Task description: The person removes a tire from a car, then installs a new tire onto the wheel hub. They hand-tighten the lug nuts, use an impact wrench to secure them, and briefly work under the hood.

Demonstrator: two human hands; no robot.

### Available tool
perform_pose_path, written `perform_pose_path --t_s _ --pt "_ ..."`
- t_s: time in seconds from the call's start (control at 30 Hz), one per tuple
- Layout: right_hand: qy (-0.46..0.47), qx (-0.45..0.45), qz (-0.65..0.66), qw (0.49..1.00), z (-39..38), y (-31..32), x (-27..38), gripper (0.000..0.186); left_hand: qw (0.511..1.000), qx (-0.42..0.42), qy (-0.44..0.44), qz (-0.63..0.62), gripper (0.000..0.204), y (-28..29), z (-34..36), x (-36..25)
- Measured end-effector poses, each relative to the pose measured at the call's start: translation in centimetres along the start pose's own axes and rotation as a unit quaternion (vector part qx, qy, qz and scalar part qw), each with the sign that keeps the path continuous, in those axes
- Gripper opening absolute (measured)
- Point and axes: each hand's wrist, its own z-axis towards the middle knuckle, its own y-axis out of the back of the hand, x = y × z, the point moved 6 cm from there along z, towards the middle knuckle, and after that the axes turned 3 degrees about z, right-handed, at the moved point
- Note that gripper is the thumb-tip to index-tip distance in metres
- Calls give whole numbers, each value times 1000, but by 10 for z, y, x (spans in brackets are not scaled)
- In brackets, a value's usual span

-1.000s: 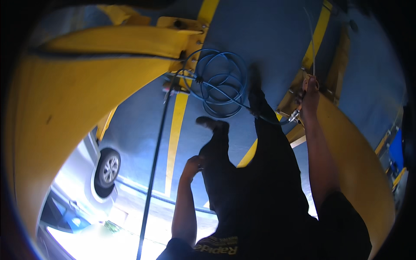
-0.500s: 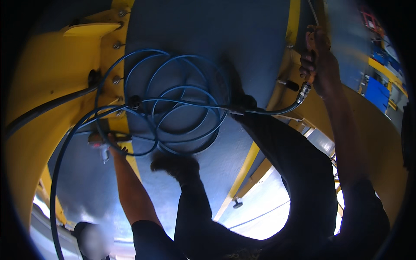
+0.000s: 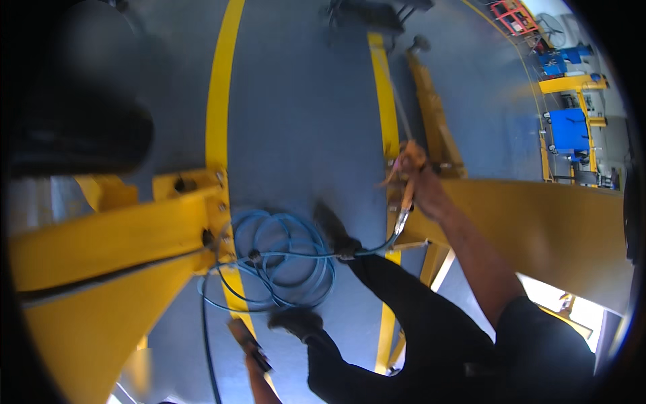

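My right hand [image 3: 431,194] is wrapped round an orange blow gun [image 3: 407,190], out ahead at right. Its long thin nozzle points away from me, and a metal fitting joins its lower end to a blue air hose [image 3: 367,252]. The hose runs leftward over a loose coil lying on the floor between the yellow beams. Low at left, my left hand [image 3: 254,355] is closed on a brown-and-black hand-held object [image 3: 245,337]; blur hides its exact kind. My boots [image 3: 296,322] stand beside the coil, one on its near side, one to its right.
A large yellow frame [image 3: 121,236] fills the left, with a black hose [image 3: 114,277] along it. Another yellow beam [image 3: 538,236] stands at right. Yellow stripes [image 3: 222,87] mark the grey floor. A dark cart [image 3: 370,13] is far ahead; a blue cabinet [image 3: 568,130] stands far right.
My view has swung up, showing more floor ahead. My right hand, still holding the blow gun, appears lower and further left. My left hand and its object appear lower and further right.
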Motion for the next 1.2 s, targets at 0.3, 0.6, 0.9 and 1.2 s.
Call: perform_pose_path --t_s 0.3,0.6,0.9,1.2 --pt "-25 22 29 999 -63 66 225 36 968 241 -7 72 54 -168 -472 -121" --pt "143 98 -144 974 -156 28 323 39 833 455 -305 -76 86 -350 -682 -353" --pt "302 176 126 928 -144 85 445 54 706 564 -394 -170 82 -414 -744 -431" --pt "190 296 -215 911 -48 20 465 27 748 494 -365 -251 77 -482 -699 -546"
